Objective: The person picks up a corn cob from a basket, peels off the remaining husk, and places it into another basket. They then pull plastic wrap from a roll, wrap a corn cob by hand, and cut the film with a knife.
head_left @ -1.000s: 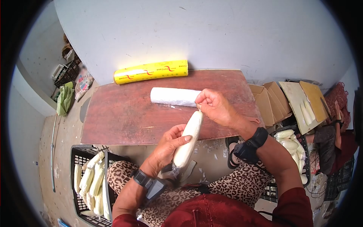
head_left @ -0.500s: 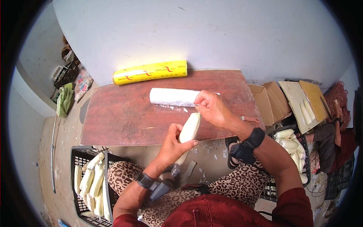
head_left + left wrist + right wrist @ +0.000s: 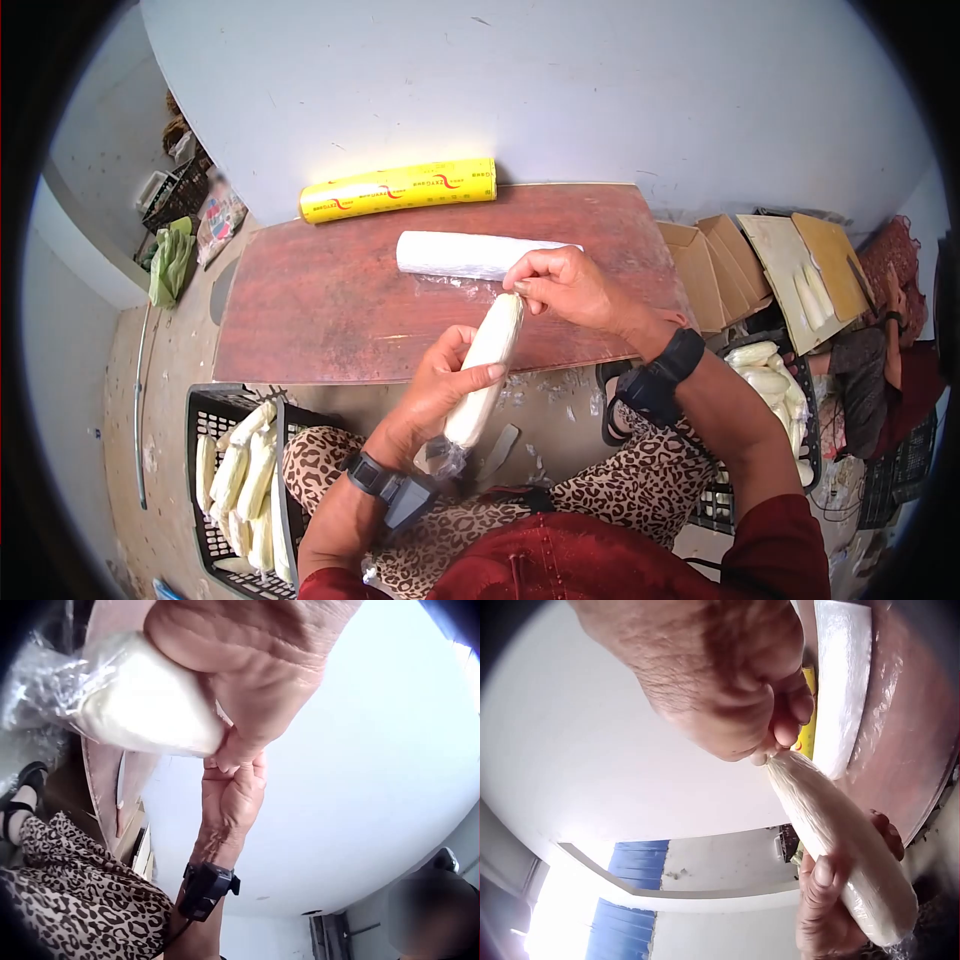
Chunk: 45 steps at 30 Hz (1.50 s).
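Note:
An ear of corn (image 3: 476, 408) in pale husk, wrapped in clear plastic film, is held tilted over the front edge of the table. My left hand (image 3: 436, 378) grips it around the middle, thumb across the near side. With thumb and fingers, my right hand (image 3: 565, 287) pinches the narrow upper tip, which the fingers partly hide in the head view. At the thick lower end, crumpled loose film (image 3: 45, 694) sticks out, plain in the left wrist view. Behind the right hand lies a white roll of plastic film (image 3: 460, 254), its loose edge on the table.
A yellow printed roll (image 3: 400, 191) rests at the back of the reddish table (image 3: 300, 310), by the wall. Black crates of corn stand at left (image 3: 203, 398) and right (image 3: 815, 440). Cardboard boxes (image 3: 715, 270) and another person (image 3: 885, 380) are at right.
The corn and both hands have shifted slightly left and toward the body. More of the loose film at the lower end shows now. Both hands keep their hold.

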Motion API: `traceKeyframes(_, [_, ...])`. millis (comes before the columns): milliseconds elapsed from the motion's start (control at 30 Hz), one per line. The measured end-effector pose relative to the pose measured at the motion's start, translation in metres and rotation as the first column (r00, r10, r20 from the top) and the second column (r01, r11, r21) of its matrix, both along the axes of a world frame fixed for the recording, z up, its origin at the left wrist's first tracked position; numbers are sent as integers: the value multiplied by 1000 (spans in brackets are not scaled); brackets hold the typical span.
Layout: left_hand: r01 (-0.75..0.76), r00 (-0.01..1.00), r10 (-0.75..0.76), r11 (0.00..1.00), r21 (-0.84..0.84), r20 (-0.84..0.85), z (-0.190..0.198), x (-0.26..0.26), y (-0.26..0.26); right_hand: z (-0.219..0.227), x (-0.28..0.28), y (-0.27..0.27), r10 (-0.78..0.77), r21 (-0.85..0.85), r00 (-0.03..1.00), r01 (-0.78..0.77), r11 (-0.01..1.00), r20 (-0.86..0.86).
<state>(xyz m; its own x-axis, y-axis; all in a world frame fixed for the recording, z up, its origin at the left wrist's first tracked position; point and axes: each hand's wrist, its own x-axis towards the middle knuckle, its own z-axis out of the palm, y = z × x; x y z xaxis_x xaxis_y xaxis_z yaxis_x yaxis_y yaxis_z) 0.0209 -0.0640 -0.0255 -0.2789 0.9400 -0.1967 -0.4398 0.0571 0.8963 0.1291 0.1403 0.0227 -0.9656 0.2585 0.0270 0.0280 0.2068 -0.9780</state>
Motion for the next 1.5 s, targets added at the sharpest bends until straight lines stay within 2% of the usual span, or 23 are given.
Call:
traceKeyframes(133, [102,980,-112,993,67,167,1,-5,-2,8,3,6,100,7,995,-100,995,-21])
traceKeyframes(267, [157,951,-182,981,114,251,1,-6,-4,15,7,7,157,6,988,-157,988,-6])
traceKeyframes(367, [172,949,-196,978,116,246,1,-8,-4,17,5,7,122,70,992,-122,990,2])
traceKeyframes(533, [148,972,-151,988,33,180,2,-10,-4,10,3,7,7,327,1000,-10,945,12])
traceKeyframes(633, [70,996,-69,997,15,-54,9,-6,-3,9,4,8,-55,414,998,36,910,34])
traceKeyframes(700, [4,962,1,1000,18,-274,1,-6,0,8,4,6,-104,460,991,55,886,80])
traceKeyframes(733, [-27,925,35,999,25,-379,-1,-6,2,8,3,4,-130,482,985,61,874,110])
traceKeyframes(767, [-58,793,59,998,21,-607,0,-6,1,7,3,2,-156,504,978,66,861,138])
traceKeyframes(800, [-89,605,75,996,25,-793,4,-6,-1,2,3,3,-152,484,977,64,873,146])
traceKeyframes(833, [-119,375,80,992,38,-923,5,-7,-3,-5,1,6,-148,463,977,61,884,154])
traceKeyframes(867, [-121,308,123,989,89,-943,5,-8,-3,-7,1,6,-143,443,976,58,895,162])
traceKeyframes(933, [-113,169,208,975,191,-963,3,-8,-4,-6,2,10,-62,109,955,31,994,289])
traceKeyframes(1000, [-95,150,197,978,184,-969,8,-8,-6,-9,4,17,60,-192,945,3,981,322])
traceKeyframes(1067, [-71,129,207,977,199,-970,11,-7,-8,-18,6,25,183,-430,947,-55,901,265])
traceKeyframes(1167, [-34,91,241,970,239,-966,13,-5,-9,-21,10,27,273,-565,933,-98,819,235])
traceKeyframes(1267, [-9,18,271,963,270,-963,18,-7,-11,-20,12,20,296,-580,930,-120,806,219])
traceKeyframes(1333, [7,-58,310,951,310,-949,21,-9,-11,-16,15,13,321,-662,926,-114,740,199])
traceKeyframes(1367, [6,-59,324,946,324,-944,21,-9,-10,-14,16,9,332,-701,924,-111,705,188])
traceKeyframes(1467, [0,-64,348,937,348,-935,20,-9,-10,-15,14,-5,400,-815,916,-224,534,10])
traceKeyframes(1500, [0,-67,344,939,344,-937,18,-9,-10,-13,13,-9,414,-810,910,-245,533,-2])
